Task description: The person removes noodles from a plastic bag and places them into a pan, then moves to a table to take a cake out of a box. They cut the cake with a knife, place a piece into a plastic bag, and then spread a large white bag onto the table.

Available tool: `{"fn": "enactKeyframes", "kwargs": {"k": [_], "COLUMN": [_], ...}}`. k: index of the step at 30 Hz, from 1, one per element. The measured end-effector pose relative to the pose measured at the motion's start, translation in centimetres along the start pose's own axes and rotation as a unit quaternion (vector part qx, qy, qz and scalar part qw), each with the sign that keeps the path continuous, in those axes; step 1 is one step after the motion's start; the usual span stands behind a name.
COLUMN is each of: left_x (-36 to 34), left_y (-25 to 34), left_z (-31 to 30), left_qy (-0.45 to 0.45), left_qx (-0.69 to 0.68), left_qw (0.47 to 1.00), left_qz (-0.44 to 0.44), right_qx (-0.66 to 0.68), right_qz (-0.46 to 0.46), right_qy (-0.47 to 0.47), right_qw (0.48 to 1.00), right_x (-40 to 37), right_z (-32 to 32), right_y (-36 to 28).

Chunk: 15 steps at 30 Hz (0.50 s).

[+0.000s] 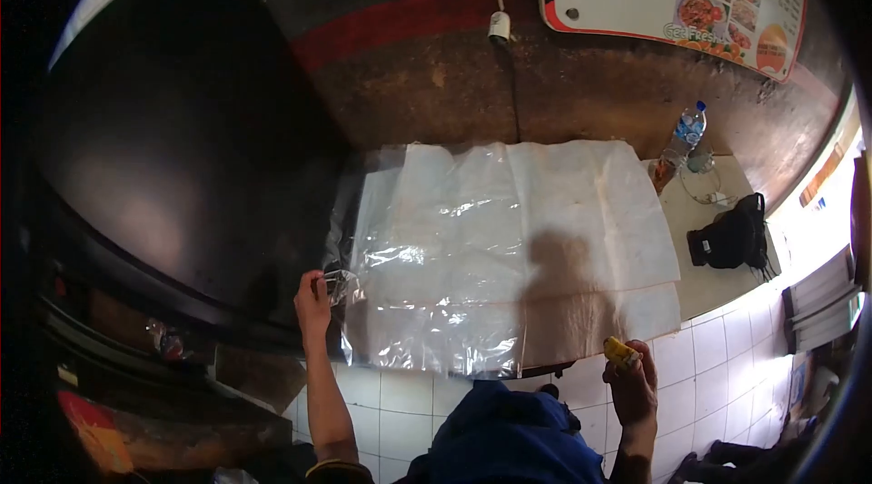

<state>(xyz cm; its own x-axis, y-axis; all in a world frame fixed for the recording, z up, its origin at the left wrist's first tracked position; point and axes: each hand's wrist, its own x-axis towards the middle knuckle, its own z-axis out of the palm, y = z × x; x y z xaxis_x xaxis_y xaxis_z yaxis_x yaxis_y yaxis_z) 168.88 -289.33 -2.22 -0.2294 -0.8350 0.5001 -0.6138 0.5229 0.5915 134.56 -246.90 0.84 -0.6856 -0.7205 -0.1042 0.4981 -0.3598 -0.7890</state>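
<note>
A clear plastic sheet [436, 257] lies over the left part of large white sheets [590, 193] on the table, its surface creased and shiny. At the table's front left, my left hand [312, 307] pinches the corner of the plastic sheet between thumb and fingers, pulling it into folds. My right hand [636, 393] is closed around a small yellow object [621, 353] near the front right edge of the white sheets. Its exact kind is too small to make out. A dark shadow falls across the white sheets between my hands.
A large black panel [182, 148] rises left of the table. On the table's right [704, 293] stand a water bottle [690, 128], a glass [699, 160] and a black bag [731, 234]. A menu board [636, 3] and a hanging cord with a white socket [499, 25] are on the wall.
</note>
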Motion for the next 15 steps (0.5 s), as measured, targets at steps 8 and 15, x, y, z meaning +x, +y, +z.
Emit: {"fn": "enactKeyframes", "kwargs": {"k": [8, 15], "left_x": [1.1, 0.8], "left_y": [7.5, 19.5], "left_z": [1.9, 10.9], "left_qy": [-0.102, -0.206], "left_qx": [-0.362, -0.51], "left_qw": [0.897, 0.825], "left_qz": [-0.233, -0.131], "right_qx": [0.001, 0.012], "right_qz": [-0.011, -0.003], "right_qy": [0.006, 0.011], "right_qw": [1.0, 1.0], "right_x": [-0.1, -0.2], "right_z": [-0.6, 0.3], "right_y": [0.5, -0.2]}}
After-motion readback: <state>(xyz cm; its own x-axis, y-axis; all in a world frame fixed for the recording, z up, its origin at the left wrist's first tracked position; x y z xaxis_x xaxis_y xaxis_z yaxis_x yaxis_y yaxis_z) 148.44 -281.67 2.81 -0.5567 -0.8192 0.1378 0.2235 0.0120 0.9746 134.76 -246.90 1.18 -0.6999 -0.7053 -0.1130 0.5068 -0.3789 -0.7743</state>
